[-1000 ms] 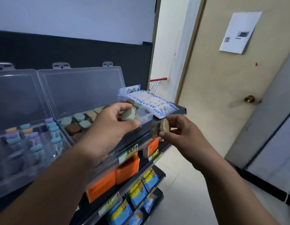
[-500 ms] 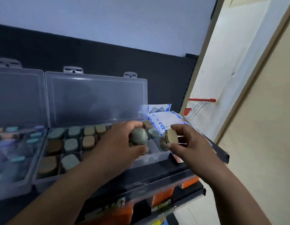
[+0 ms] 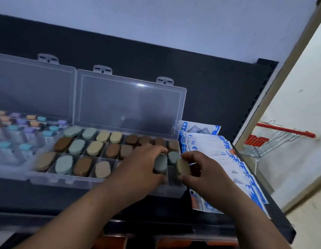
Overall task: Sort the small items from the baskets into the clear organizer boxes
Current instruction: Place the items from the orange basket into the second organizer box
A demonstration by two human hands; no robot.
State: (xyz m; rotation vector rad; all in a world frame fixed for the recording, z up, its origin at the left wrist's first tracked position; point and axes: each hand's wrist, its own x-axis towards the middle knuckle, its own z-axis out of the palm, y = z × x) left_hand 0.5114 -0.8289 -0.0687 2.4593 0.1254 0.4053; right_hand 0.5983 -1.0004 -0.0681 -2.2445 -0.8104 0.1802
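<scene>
- As both my forearms reach up from the bottom of the frame, they cross the front edge of a black shelf point(image 3: 48, 198), which carries everything else.
- My left hand point(image 3: 138, 169), at centre frame, has thumb and fingers curled round a grey-green piece point(image 3: 160, 165) and holds it over the front right compartments of the organizer box point(image 3: 105, 184).
- My right hand point(image 3: 201, 169), just right of centre, pinches an olive-tan piece point(image 3: 183, 168) at the box's right end; the two pieces sit just beside each other with a narrow gap between them.
- Left of my hands, the box's compartments hold oval pieces point(image 3: 78, 146) in brown, tan and pale green, one to a cell in three rows.
- Right of the box, touching its side, white and blue packets point(image 3: 233, 169) lie overlapped in a row along the shelf.
- At the left edge of the frame a second clear box point(image 3: 8, 169) holds upright vials point(image 3: 26, 133) with pastel caps.
- Behind the pieces, the organizer box's clear lid point(image 3: 131, 108) stands open against the black back panel point(image 3: 210, 83).
- Farthest off, at the right edge, a shopping cart point(image 3: 285, 131) with a red handle stands by a pale wall.
</scene>
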